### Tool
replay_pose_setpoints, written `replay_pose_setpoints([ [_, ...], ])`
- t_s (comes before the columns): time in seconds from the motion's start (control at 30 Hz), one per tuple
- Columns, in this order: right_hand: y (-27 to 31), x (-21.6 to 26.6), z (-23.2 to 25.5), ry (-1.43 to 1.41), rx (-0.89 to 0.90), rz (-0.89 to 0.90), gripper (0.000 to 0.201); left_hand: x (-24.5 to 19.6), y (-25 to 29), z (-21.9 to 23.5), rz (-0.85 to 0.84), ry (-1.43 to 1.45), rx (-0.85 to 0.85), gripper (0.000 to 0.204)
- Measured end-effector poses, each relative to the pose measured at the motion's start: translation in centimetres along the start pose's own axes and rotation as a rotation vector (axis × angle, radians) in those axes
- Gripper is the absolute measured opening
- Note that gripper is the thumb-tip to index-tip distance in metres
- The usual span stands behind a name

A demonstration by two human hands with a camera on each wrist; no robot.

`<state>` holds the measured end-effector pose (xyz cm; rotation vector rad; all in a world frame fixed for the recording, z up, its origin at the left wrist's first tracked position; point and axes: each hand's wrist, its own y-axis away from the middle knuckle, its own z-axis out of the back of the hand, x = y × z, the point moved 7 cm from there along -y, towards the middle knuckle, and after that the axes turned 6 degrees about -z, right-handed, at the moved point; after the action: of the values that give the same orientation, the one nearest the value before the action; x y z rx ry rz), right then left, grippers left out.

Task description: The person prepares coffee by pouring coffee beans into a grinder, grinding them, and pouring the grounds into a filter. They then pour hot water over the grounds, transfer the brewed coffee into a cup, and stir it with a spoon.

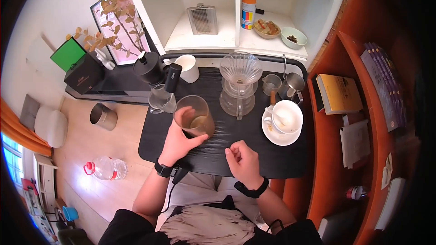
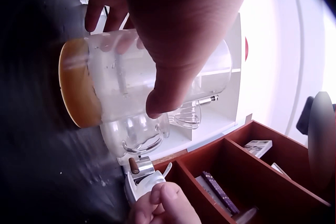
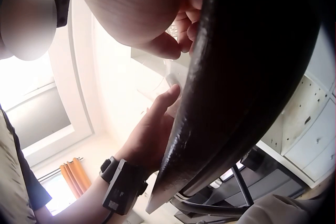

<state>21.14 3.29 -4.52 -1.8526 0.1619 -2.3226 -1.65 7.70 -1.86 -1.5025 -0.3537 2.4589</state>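
Observation:
My left hand [image 1: 176, 141] holds a tall clear cup [image 1: 202, 113] at the left of the black table, thumb on the near side and fingers round the far side. In the left wrist view, amber-brown liquid [image 2: 79, 85] fills the bottom of this cup. By the table's front edge, my right hand [image 1: 244, 164] rests with loosely curled fingers and holds nothing. Behind the cup stands a glass server [image 1: 238, 104] topped by a ribbed clear dripper [image 1: 240, 69]. A white cup [image 1: 290, 115] with a spoon in it sits on a white saucer [image 1: 284, 140] to the right.
A black coffee grinder [image 1: 148, 68], a small glass pitcher [image 1: 161, 100] and a white mug [image 1: 188, 69] stand at the back left. A metal pitcher [image 1: 291, 86] and a small glass jug [image 1: 272, 84] are at the back right. Red-brown shelves [image 1: 318, 163] border the right side.

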Motion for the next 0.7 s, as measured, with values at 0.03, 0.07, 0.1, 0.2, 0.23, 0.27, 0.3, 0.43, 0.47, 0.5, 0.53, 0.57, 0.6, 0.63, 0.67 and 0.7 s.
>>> replay_pose_setpoints([
  [0.03, 0.1, 0.1, -0.1, -0.006, 0.005, 0.013, 0.018, 0.0, -0.2, -0.2, 0.004, -0.003, 0.009, 0.093],
  [0.07, 0.2, 0.0, -0.2, -0.012, 0.007, 0.005, 0.018, -0.1, -0.5, -0.3, 0.013, -0.013, -0.022, 0.093],
  [0.1, 0.2, 0.1, -0.2, -0.001, 0.013, 0.006, 0.018, -0.2, -0.6, -0.2, 0.018, -0.025, -0.057, 0.094],
  [0.2, 0.1, 0.0, -0.3, 0.008, 0.018, 0.003, 0.018, -0.2, -0.2, -0.5, 0.017, 0.002, -0.011, 0.094],
  [0.23, 0.1, -0.1, -0.2, 0.005, 0.015, -0.006, 0.018, -0.1, 0.0, -0.6, 0.016, 0.030, 0.023, 0.093],
  [0.27, 0.1, -0.2, 0.0, 0.005, 0.009, -0.008, 0.018, 0.0, 0.0, -0.4, 0.024, 0.019, 0.024, 0.094],
  [0.3, 0.1, -0.1, -0.1, 0.010, 0.016, -0.001, 0.018, -0.1, -0.1, -0.5, 0.025, 0.018, 0.029, 0.094],
  [0.43, 0.1, 0.0, -0.2, 0.015, 0.024, -0.010, 0.017, 0.1, 0.4, 0.2, 0.011, -0.015, 0.031, 0.092],
  [0.47, 0.1, -0.1, -0.1, 0.017, 0.017, -0.007, 0.017, 0.2, 0.5, 0.2, 0.003, 0.005, 0.062, 0.092],
  [0.5, 0.1, -0.3, -0.1, 0.010, 0.020, -0.003, 0.017, 0.2, 0.4, 0.2, -0.005, 0.007, 0.069, 0.092],
  [0.53, 0.2, -0.4, -0.2, 0.000, 0.023, -0.001, 0.017, 0.3, 0.3, 0.5, 0.017, 0.013, 0.044, 0.091],
  [0.57, 0.3, -0.3, -0.2, -0.001, 0.018, -0.005, 0.017, 0.4, 0.4, 0.7, 0.046, 0.020, 0.016, 0.091],
  [0.6, 0.3, -0.3, -0.2, 0.001, 0.024, -0.010, 0.017, 0.4, 0.2, 0.5, 0.045, -0.002, -0.012, 0.092],
  [0.63, 0.2, -0.2, -0.3, 0.004, 0.032, -0.012, 0.018, 0.4, 0.4, 0.5, 0.042, -0.001, -0.011, 0.092],
  [0.67, 0.1, -0.2, -0.3, 0.008, 0.029, -0.007, 0.018, 0.4, 0.7, 0.3, 0.039, 0.027, 0.000, 0.093],
  [0.7, 0.2, -0.2, -0.3, 0.018, 0.026, -0.002, 0.018, 0.5, 0.9, -0.1, 0.034, 0.057, 0.013, 0.094],
])
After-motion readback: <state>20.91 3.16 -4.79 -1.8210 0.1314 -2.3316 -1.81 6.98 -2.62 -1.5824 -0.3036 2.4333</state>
